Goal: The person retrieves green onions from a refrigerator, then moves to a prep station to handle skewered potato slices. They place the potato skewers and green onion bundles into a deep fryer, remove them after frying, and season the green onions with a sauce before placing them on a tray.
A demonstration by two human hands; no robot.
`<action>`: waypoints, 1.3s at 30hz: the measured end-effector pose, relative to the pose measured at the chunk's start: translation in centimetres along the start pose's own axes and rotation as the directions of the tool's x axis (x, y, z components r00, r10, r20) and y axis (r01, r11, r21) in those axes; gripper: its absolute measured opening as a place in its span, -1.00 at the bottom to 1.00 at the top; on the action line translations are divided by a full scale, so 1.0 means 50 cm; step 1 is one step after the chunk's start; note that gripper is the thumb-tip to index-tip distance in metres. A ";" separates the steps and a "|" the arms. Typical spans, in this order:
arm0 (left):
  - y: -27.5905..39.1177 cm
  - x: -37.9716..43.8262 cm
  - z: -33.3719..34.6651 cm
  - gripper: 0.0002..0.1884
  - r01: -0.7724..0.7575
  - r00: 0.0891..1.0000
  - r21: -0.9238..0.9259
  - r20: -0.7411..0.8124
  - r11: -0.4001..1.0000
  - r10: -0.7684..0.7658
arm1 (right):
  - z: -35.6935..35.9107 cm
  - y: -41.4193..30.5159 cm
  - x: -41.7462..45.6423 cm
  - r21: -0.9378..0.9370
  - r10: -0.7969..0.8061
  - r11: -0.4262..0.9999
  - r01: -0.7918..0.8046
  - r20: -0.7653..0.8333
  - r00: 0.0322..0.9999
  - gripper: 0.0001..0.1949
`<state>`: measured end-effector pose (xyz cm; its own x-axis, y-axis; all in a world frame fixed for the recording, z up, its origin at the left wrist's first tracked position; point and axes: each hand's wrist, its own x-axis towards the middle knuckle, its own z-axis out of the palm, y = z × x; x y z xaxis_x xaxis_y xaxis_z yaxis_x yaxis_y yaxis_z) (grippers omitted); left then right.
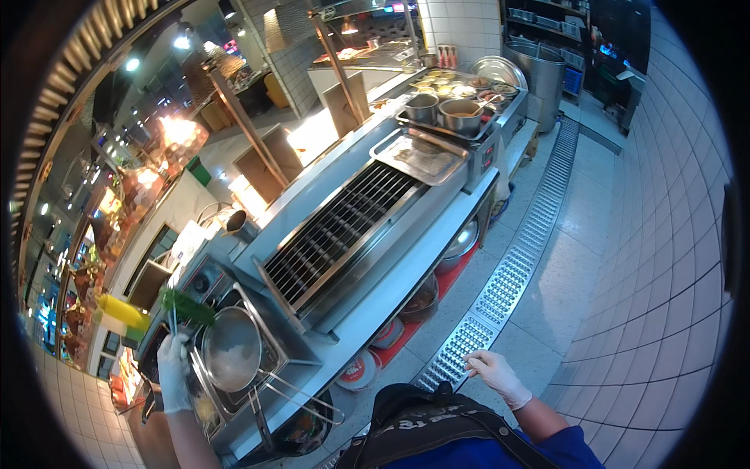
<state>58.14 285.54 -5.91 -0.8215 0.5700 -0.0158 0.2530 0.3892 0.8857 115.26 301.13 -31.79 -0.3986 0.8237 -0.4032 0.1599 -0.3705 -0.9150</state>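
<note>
My left hand [174,366], in a pale disposable glove, grips a thin metal utensil, maybe tongs or chopsticks, whose tips point up. Green leafy vegetables [186,306] hang at the tips, above the back left edge of the cooker. Right of that hand, a round wire-mesh strainer [232,349] rests over the steel cooker, with something pale under or in its mesh. Strainer handles [299,398] stick out toward me. My right hand [491,368], also gloved, is at my right over the floor, with fingers curled; no object shows in it.
A grill with metal bars [345,228] fills the counter's middle. Beyond it lie a steel tray [419,155], pots [460,117] and sauce containers [448,85]. Yellow squeeze bottles [123,312] are at the left. A drain grate [510,281] runs along the floor beside the tiled wall [656,234].
</note>
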 end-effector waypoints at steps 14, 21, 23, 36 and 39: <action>0.407 0.293 0.886 -0.83 -0.205 0.829 -0.176 0.491 0.963 0.267 | -0.247 -0.097 0.212 0.160 0.024 0.987 0.025 -0.293 0.956 -0.75; 0.342 0.364 1.262 -0.77 -0.833 0.546 0.317 0.600 0.453 0.585 | -0.382 -0.226 0.378 0.086 -0.017 0.995 0.051 -0.364 0.931 -0.75; 0.314 0.331 1.299 -0.79 -0.873 0.470 0.285 0.707 0.396 0.528 | -0.407 -0.260 0.429 0.145 -0.025 0.985 0.090 -0.397 0.917 -0.75; 0.291 0.212 1.322 -0.81 -0.521 0.788 0.425 0.572 0.740 0.225 | -0.705 -0.680 1.022 0.097 -0.464 0.861 0.500 -0.254 0.849 -0.47; 0.278 0.189 1.327 -0.82 -0.463 0.844 0.500 0.500 0.732 0.193 | -0.713 -0.757 1.118 0.176 -0.382 0.905 0.388 -0.068 0.922 -0.65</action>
<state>87.81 344.33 -24.52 -0.3893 0.9181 -0.0741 0.8211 0.3824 0.4237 119.14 376.50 -20.29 -0.3670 0.9299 -0.0235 -0.1688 -0.0914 -0.9814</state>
